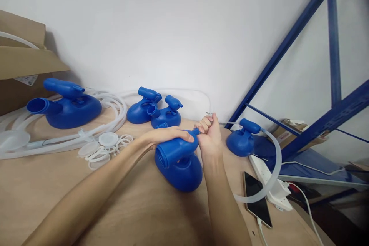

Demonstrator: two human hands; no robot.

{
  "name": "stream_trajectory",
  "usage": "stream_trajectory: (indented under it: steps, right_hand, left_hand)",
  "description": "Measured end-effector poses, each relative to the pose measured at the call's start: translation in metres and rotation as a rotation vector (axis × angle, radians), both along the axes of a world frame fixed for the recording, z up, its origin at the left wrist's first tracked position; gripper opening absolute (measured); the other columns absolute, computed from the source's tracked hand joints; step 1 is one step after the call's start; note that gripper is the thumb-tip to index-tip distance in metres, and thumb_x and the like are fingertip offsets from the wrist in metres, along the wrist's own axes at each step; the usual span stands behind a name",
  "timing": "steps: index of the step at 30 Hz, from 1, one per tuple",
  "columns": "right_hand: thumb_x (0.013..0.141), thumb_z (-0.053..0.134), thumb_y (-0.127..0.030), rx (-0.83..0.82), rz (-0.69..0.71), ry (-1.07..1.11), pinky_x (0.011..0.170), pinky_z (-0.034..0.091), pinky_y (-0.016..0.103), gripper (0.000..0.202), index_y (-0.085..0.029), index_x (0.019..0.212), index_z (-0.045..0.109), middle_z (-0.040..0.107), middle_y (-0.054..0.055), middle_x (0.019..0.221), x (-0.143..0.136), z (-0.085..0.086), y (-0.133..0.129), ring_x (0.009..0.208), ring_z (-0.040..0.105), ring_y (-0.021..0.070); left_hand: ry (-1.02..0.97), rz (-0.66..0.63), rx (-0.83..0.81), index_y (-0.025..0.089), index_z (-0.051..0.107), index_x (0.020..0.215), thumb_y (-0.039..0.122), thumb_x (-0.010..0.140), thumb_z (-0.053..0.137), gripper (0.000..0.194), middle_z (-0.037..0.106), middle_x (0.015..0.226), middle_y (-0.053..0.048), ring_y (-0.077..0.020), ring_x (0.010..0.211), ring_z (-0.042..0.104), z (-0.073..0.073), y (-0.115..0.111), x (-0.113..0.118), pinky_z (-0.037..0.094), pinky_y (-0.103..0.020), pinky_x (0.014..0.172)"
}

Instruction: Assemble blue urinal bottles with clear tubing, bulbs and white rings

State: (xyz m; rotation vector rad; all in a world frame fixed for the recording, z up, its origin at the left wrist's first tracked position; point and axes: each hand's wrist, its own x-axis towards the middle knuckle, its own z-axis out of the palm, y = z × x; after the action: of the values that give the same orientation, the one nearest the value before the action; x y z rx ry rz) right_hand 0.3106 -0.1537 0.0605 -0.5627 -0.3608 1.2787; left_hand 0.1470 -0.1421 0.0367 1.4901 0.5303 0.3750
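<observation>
A plain white wall (pixel 144 27) rises behind a pale wooden worktop (pixel 138 207). Clock directions are taken from the blue bottle (pixel 178 173) in the person's hands, which stands near the middle of the worktop, its wide mouth facing about eight o'clock. The left hand (pixel 170 134) is wrapped over the upper barrel, thumb laid along the top, its other fingers mostly hidden. The right hand (pixel 210 134) is curled into a fist at the narrow nozzle end; what lies inside it cannot be told. A thin dark loop (pixel 209 114) shows above that fist.

Two more blue bottles (pixel 168 117) stand close together between eleven and twelve. White caps and rings (pixel 108 139) lie heaped at nine. Coils of translucent tubing (pixel 117 113) spread towards ten, beside a larger-looking blue bottle (pixel 76 111), with an open cardboard box (pixel 24 59) beyond.

Just before three, another blue bottle (pixel 240 142) carries a clear hose (pixel 277 153), which curves down across a dark-screened phone (pixel 256 190) towards four. A white power strip (pixel 281 201) lies beside the phone, and a blue metal rack (pixel 334 46) stands at two.
</observation>
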Motion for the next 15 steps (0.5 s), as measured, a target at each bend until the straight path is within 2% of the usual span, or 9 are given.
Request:
stream_trajectory:
  steps: [3,4,5,6,8,10,12,15]
  right_hand:
    - [0.111,0.028,-0.046,-0.018,-0.172,0.092,0.03,0.021,0.018,0.055,-0.023,0.061,0.028,0.018,-0.013,0.039,0.026,0.005,0.001,0.03,0.015,0.0063]
    - [0.112,0.023,-0.043,0.0,-0.253,0.14,0.031,0.021,0.018,0.055,-0.023,0.061,0.026,0.018,-0.012,0.039,0.038,0.007,0.0,0.029,0.015,0.0061]
    - [0.113,0.022,-0.041,0.057,-0.289,0.157,0.031,0.022,0.018,0.055,-0.022,0.061,0.027,0.018,-0.012,0.039,0.048,0.009,-0.001,0.029,0.015,0.0058]
    - [0.113,0.023,-0.04,0.092,-0.261,0.151,0.032,0.023,0.018,0.055,-0.022,0.062,0.029,0.018,-0.012,0.04,0.056,0.01,-0.001,0.029,0.015,0.0055]
    - [0.113,0.025,-0.037,0.146,-0.079,0.086,0.036,0.029,0.016,0.052,-0.021,0.065,0.039,0.025,-0.012,0.043,0.064,0.009,0.0,0.03,0.021,0.0043]
    - [0.112,0.032,-0.035,0.158,0.139,-0.05,0.041,0.034,0.015,0.045,-0.02,0.073,0.048,0.032,-0.012,0.047,0.06,0.003,0.006,0.033,0.027,0.0038]
    - [0.108,0.045,-0.038,0.116,0.264,-0.224,0.042,0.033,0.016,0.035,-0.021,0.079,0.052,0.035,-0.012,0.049,0.051,-0.009,0.017,0.035,0.027,0.0043]
    - [0.097,0.062,-0.05,-0.023,0.23,-0.478,0.04,0.03,0.017,0.032,-0.022,0.082,0.052,0.037,-0.013,0.05,0.035,-0.034,0.037,0.036,0.025,0.0049]
  left_hand:
    - [0.42,0.337,0.597,0.022,0.071,0.087,0.05,0.06,0.08,0.039,0.073,0.089,-0.005,-0.0305,0.089,0.069,0.025,-0.03,-0.023,0.051,-0.034,0.073]
    - [0.489,0.409,0.725,0.022,0.071,0.086,0.049,0.06,0.08,0.039,0.073,0.089,-0.006,-0.0317,0.09,0.068,0.033,-0.039,-0.03,0.05,-0.034,0.074]
    - [0.503,0.435,0.775,0.023,0.072,0.087,0.051,0.062,0.079,0.039,0.073,0.089,-0.005,-0.0311,0.089,0.068,0.042,-0.046,-0.037,0.05,-0.034,0.073]
    - [0.464,0.426,0.749,0.023,0.072,0.091,0.055,0.066,0.076,0.04,0.073,0.089,-0.004,-0.029,0.086,0.069,0.049,-0.05,-0.042,0.05,-0.033,0.072]
    - [0.364,0.418,0.637,0.025,0.071,0.102,0.061,0.072,0.071,0.046,0.073,0.089,0.0,-0.0247,0.079,0.068,0.059,-0.052,-0.046,0.049,-0.03,0.066]
    - [0.331,0.436,0.558,0.023,0.069,0.1,0.061,0.072,0.072,0.047,0.071,0.085,0.001,-0.0226,0.075,0.067,0.059,-0.044,-0.044,0.048,-0.028,0.061]
    - [0.328,0.397,0.472,0.02,0.067,0.089,0.059,0.073,0.073,0.042,0.068,0.08,0.0,-0.0219,0.073,0.066,0.049,-0.029,-0.037,0.048,-0.027,0.059]
    - [0.272,0.266,0.334,0.018,0.065,0.082,0.054,0.079,0.069,0.037,0.067,0.074,-0.002,-0.021,0.07,0.068,0.024,-0.004,-0.026,0.052,-0.028,0.058]
